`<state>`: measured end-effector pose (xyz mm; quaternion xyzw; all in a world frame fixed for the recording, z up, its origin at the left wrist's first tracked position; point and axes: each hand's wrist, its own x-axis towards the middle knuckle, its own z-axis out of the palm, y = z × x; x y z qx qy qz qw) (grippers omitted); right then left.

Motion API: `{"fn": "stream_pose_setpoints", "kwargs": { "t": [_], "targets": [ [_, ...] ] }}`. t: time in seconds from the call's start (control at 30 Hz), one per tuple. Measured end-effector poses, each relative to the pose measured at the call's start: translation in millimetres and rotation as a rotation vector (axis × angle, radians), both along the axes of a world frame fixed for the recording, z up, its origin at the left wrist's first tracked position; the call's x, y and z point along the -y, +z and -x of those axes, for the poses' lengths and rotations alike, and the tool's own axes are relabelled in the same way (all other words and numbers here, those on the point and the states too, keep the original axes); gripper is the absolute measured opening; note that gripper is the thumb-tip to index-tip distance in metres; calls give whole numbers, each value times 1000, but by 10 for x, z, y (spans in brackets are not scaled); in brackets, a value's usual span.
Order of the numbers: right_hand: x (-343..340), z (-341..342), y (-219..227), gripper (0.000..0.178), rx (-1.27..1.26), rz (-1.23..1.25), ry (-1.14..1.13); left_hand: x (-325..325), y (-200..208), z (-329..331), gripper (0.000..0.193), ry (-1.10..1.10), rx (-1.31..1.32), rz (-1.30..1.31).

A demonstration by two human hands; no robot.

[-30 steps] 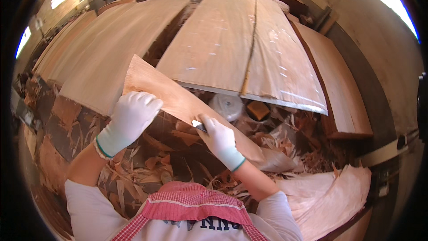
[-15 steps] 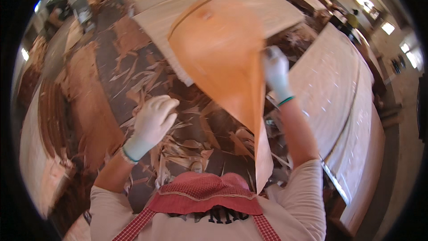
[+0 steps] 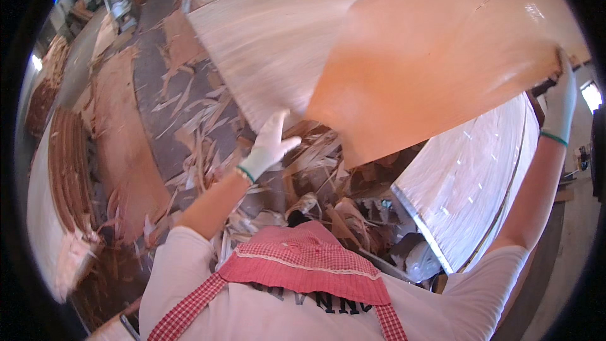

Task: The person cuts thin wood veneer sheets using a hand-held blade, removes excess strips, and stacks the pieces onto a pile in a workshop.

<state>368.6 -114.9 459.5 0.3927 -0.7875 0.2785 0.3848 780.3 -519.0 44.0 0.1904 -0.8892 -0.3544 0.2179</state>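
Note:
A thin orange-brown wood veneer sheet (image 3: 435,63) hangs in the air across the upper right, its lower edge ragged and its left side smeared by motion. My right hand (image 3: 560,91), in a white glove with a green cuff, is raised far out to the right and grips the sheet's right edge; the fingers are partly hidden by it. My left hand (image 3: 271,143), gloved the same way, is just left of the sheet's near left corner, fingers stretched out and thumb apart, with nothing in it. Beneath the sheet's left part lies a stack of pale veneer (image 3: 265,38).
Another pale veneer stack (image 3: 470,177) stands at the right. Torn veneer scraps (image 3: 202,151) litter the floor between the stacks. On the left are a long brown veneer strip (image 3: 123,145) and a layered stack (image 3: 69,170). A clear plastic bag (image 3: 420,265) lies near my apron (image 3: 303,265).
My right hand has swung far to the right and up, carrying the veneer sheet, which has spread out sideways. My left hand has moved right and forward, and its fingers have stretched out.

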Motion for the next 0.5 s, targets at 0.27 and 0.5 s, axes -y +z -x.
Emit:
{"fn": "stream_pose_setpoints", "kwargs": {
  "t": [0.27, 0.5],
  "targets": [
    [-2348, 985, 478, 51, 161, 245, 3, 844, 266, 3553, 59, -278, -236, 37],
    [-4125, 1340, -326, 38, 190, 246, -594, 17, 514, 5503, 18, -683, 117, -403]
  ]
}}
